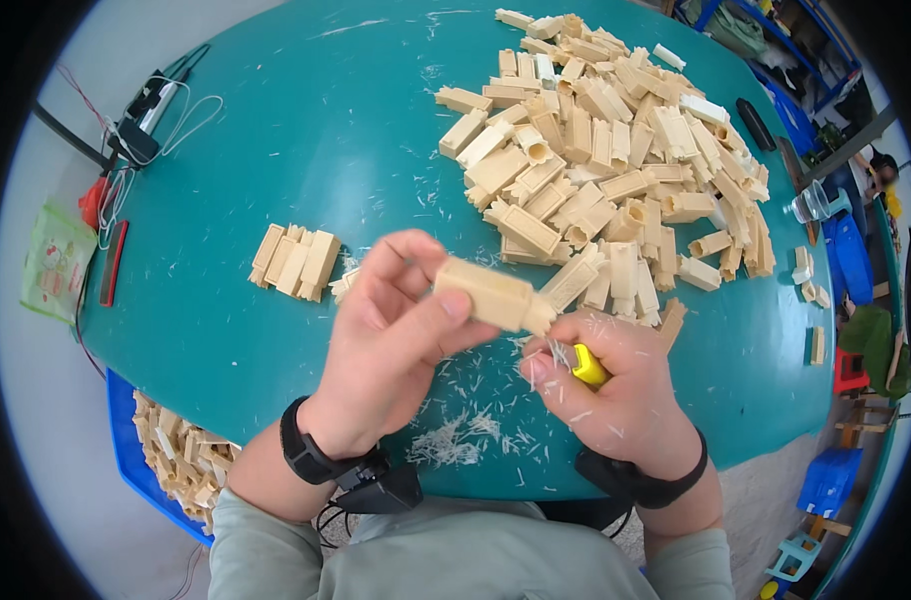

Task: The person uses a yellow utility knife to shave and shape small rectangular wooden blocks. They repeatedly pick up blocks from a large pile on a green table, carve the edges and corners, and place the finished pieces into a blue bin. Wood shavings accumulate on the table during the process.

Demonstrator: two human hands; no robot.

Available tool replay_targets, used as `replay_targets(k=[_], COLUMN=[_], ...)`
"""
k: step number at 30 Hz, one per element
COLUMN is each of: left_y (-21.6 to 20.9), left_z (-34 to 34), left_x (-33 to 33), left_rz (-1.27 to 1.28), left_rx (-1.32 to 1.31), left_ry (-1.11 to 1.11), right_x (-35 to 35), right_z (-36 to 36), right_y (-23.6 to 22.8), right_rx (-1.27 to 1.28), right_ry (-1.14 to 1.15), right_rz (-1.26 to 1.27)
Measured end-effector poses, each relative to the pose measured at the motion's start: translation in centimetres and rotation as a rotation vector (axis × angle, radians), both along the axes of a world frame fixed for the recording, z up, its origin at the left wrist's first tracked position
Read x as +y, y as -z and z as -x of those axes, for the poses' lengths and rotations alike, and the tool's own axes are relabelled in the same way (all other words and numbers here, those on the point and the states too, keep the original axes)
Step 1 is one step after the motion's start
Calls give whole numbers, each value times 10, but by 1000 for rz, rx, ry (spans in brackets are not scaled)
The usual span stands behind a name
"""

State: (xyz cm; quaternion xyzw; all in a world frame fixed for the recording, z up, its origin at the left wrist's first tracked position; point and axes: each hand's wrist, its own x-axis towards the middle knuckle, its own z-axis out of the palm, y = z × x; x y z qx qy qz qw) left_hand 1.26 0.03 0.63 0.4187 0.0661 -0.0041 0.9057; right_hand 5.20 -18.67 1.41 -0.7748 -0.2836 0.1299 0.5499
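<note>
Left hand (391,345) raised above the near edge of the round teal desk (306,130), fingers curled and thumb pressed onto a cream plastic piece (491,293), gripping its left end. Piece held roughly level, slightly tilted down to the right, its narrower right end touching the right hand (616,385). Right hand closed into a fist around a yellow-handled tool (589,367), only a short bit of yellow showing between thumb and fingers; tool tip hidden against the end of the piece, so blade not visible. White plastic shavings (456,435) clinging to the right fingers and scattered on the desk just below both hands.

Large loose pile of similar cream pieces (606,160) spread over the far right part of the desk, reaching close to the held piece. Small neat group of the same pieces (296,262) lying to the left, apart from the pile. Blue crate (126,450) below the desk edge at lower left, filled with more cream pieces. Black wristbands on both wrists, a small black device with cable hanging from the left one. Cables and a black gadget (136,135) at the desk's far left edge; green packet (54,262) beside it.
</note>
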Motion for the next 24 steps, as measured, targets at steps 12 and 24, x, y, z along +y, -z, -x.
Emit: replay_targets(k=[12,24], left_y=[2,10], left_z=[5,9], left_x=[5,0], left_rz=[-591,-437], left_rx=[-331,-324], left_ry=[320,-69], right_x=[0,-2], right_z=[0,5], right_y=[-4,-18], right_rx=[-52,-27], right_ry=[37,68], right_rz=[-77,-9])
